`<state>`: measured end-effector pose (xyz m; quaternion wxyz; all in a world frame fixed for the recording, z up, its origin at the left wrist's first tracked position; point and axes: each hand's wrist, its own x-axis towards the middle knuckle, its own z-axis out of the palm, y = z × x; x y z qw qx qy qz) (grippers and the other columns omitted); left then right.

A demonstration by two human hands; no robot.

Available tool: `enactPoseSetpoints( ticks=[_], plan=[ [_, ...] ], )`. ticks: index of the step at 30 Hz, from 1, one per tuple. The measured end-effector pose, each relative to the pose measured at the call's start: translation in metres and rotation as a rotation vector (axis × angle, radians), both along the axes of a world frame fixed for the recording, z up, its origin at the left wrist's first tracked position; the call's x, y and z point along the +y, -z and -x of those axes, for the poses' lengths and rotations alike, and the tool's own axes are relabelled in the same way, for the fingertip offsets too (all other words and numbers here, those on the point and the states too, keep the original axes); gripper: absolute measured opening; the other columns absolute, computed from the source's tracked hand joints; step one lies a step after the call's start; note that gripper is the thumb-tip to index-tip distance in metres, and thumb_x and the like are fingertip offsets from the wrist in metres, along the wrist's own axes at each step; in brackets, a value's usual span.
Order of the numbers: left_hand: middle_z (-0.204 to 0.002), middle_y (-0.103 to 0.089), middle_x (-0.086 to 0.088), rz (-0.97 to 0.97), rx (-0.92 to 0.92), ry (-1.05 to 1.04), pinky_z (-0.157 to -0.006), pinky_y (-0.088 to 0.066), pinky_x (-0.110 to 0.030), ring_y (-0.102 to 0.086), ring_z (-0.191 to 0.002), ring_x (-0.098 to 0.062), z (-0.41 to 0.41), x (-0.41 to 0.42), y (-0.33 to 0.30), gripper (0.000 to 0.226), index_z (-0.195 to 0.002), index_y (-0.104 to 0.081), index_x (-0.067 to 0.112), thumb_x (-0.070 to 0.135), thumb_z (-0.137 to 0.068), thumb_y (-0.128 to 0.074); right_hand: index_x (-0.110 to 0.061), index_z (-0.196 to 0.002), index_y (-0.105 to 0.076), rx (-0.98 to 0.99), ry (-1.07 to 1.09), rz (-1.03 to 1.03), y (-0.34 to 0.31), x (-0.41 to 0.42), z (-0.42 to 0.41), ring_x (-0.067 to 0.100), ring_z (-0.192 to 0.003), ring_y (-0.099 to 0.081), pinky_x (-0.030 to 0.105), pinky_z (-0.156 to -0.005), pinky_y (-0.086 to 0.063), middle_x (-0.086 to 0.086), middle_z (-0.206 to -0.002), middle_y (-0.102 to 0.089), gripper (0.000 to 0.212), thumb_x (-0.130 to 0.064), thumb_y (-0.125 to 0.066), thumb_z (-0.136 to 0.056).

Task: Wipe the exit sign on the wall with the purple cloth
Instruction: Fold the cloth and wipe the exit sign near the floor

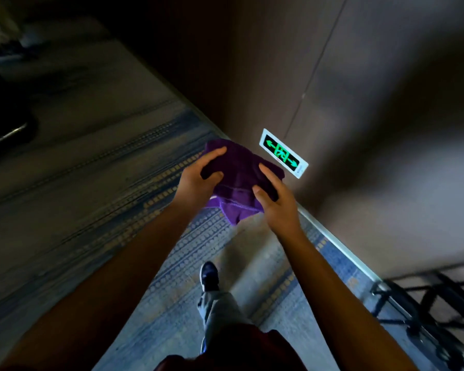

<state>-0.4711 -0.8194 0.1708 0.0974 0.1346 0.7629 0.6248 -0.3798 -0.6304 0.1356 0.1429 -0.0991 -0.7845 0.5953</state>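
Where both hands grip, bunched purple cloth [239, 180]

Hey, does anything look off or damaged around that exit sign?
Nothing stands out. The exit sign is lit and looks intact, low on the wall. Both hands hold the purple cloth short of it.

So there's patterned carpet [134, 167] running down the hallway, blue and tan bands with rows of little dots and dashes. A brown wall [386, 103] is taking up the right side, with a thin vertical seam [315, 73] running through it and a pale baseboard strip [340, 250] lying along the bottom. A dark sneaker [209, 274] and a light grey trouser leg [214, 311] are showing down low. Some black metal frame thing [423, 298] is sitting at the lower right, pretty blurry. Top left is going dark, can't make it out.
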Motion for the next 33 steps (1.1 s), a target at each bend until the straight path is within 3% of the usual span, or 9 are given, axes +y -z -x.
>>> enactPoseSetpoints(
  ticks=[4, 9, 12, 15, 20, 22, 27, 30, 33],
  plan=[
    [-0.116, -0.059, 0.024, 0.027, -0.012, -0.046, -0.081, -0.047, -0.001, -0.059, -0.094, 0.026, 0.066, -0.003, 0.015, 0.057, -0.14, -0.056, 0.032, -0.001, -0.095, -0.062, -0.042, -0.137, -0.062, -0.032, -0.01, 0.094, 0.016, 0.008, 0.081, 0.002, -0.132, -0.055, 0.025, -0.108, -0.046, -0.015, -0.14, -0.062, 0.044, -0.022, -0.068, -0.098],
    [-0.112, -0.055, 0.028, 0.1, -0.048, -0.08, -0.076, -0.043, 0.003, -0.054, -0.088, 0.032, 0.165, -0.005, 0.026, 0.054, -0.14, -0.055, 0.03, 0.001, -0.095, -0.064, -0.037, -0.13, -0.067, -0.042, 0.008, 0.171, 0.029, 0.01, 0.196, -0.008, -0.118, -0.062, 0.011, -0.097, -0.046, -0.028, -0.12, -0.07, 0.039, -0.018, -0.07, -0.096],
    [-0.117, -0.058, 0.024, 0.155, -0.034, -0.043, -0.078, -0.042, 0.003, -0.056, -0.094, 0.029, 0.222, 0.0, 0.025, 0.05, -0.131, -0.059, 0.038, 0.003, -0.095, -0.065, -0.025, -0.13, -0.069, -0.048, 0.071, 0.23, 0.036, 0.015, 0.254, 0.003, -0.117, -0.067, 0.018, -0.098, -0.049, -0.009, -0.123, -0.073, 0.037, -0.016, -0.072, -0.095],
    [-0.124, -0.066, 0.006, 0.183, -0.06, 0.027, -0.089, -0.045, -0.006, -0.061, -0.097, 0.018, 0.272, 0.01, 0.023, 0.042, -0.122, -0.065, 0.035, 0.001, -0.096, -0.064, -0.026, -0.128, -0.07, -0.072, 0.097, 0.324, 0.036, 0.026, 0.297, -0.004, -0.109, -0.068, 0.01, -0.088, -0.05, -0.021, -0.114, -0.075, 0.037, -0.016, -0.073, -0.093],
    [-0.116, -0.068, 0.017, 0.152, -0.131, 0.212, -0.091, -0.052, -0.015, -0.065, -0.097, 0.012, 0.332, 0.038, 0.021, 0.039, -0.119, -0.07, 0.037, 0.009, -0.092, -0.072, -0.041, -0.111, -0.076, -0.078, 0.219, 0.463, 0.036, 0.05, 0.344, 0.012, -0.113, -0.071, 0.032, -0.099, -0.054, -0.008, -0.118, -0.077, 0.036, -0.012, -0.075, -0.09],
    [-0.123, -0.061, 0.023, 0.166, -0.15, 0.339, -0.092, -0.052, -0.013, -0.062, -0.105, 0.016, 0.358, 0.047, 0.021, 0.049, -0.124, -0.066, 0.041, 0.011, -0.087, -0.078, -0.04, -0.109, -0.076, -0.082, 0.266, 0.519, 0.035, 0.058, 0.365, 0.01, -0.106, -0.073, 0.028, -0.091, -0.057, -0.009, -0.111, -0.079, 0.036, -0.01, -0.075, -0.089],
    [-0.159, -0.037, -0.003, 0.238, -0.03, 0.588, -0.116, -0.039, -0.025, -0.04, -0.145, -0.011, 0.432, 0.069, 0.024, 0.076, -0.146, -0.054, 0.027, 0.013, -0.078, -0.087, -0.024, -0.12, -0.075, -0.069, 0.431, 0.648, 0.028, 0.076, 0.424, 0.02, -0.105, -0.073, 0.029, -0.087, -0.058, 0.001, -0.11, -0.079, 0.036, -0.008, -0.075, -0.088],
    [-0.163, -0.03, -0.005, 0.344, 0.164, 0.697, -0.112, -0.024, -0.003, -0.031, -0.148, -0.01, 0.485, 0.08, 0.032, 0.085, -0.15, -0.049, 0.029, 0.027, -0.075, -0.09, -0.021, -0.12, -0.073, -0.04, 0.53, 0.601, 0.021, 0.083, 0.454, 0.03, -0.114, -0.071, 0.039, -0.1, -0.056, 0.008, -0.115, -0.077, 0.035, -0.004, -0.073, -0.09],
    [-0.163, -0.03, -0.006, 0.338, 0.217, 0.777, -0.116, -0.024, -0.01, -0.032, -0.148, -0.012, 0.537, 0.09, 0.03, 0.089, -0.151, -0.047, 0.031, 0.033, -0.073, -0.089, -0.021, -0.125, -0.07, -0.028, 0.609, 0.516, 0.01, 0.08, 0.481, 0.033, -0.12, -0.068, 0.049, -0.107, -0.052, 0.012, -0.124, -0.073, 0.039, -0.004, -0.073, -0.091]
  ],
)
